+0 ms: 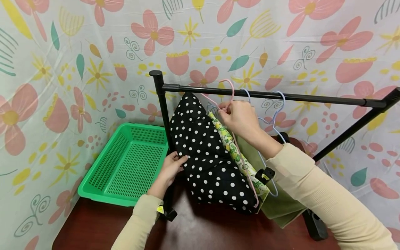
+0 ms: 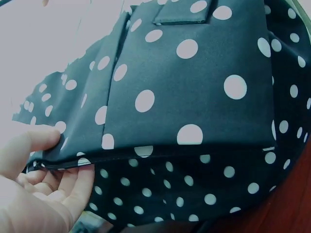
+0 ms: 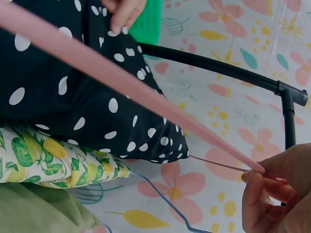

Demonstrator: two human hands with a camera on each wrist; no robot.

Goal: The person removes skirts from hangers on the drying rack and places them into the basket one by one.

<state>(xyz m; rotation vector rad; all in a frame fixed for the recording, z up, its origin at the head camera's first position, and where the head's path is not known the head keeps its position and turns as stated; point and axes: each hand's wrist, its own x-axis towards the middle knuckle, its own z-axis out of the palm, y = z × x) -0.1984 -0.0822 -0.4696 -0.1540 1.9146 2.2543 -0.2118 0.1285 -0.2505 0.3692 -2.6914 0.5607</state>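
A black cloth piece with white polka dots (image 1: 203, 149) hangs from a pink hanger (image 3: 141, 99) at the left end of the rack. My right hand (image 1: 242, 119) pinches this hanger just below its hook, which crosses the black rail (image 1: 265, 94); whether the hook rests there I cannot tell. My left hand (image 1: 168, 169) holds the cloth's left edge, thumb on top and fingers beneath in the left wrist view. A pocket-like panel (image 2: 194, 92) shows on the cloth there. Right beside it hangs a lemon-print cloth (image 1: 232, 146).
A green basket (image 1: 125, 199) stands left of the rack's upright (image 1: 164, 114). Farther right, a green cloth (image 1: 281, 208) hangs with blue hangers (image 1: 278, 114) on the rail. The rack stands on a dark red-brown table (image 1: 103, 225), before a floral backdrop (image 1: 193, 38).
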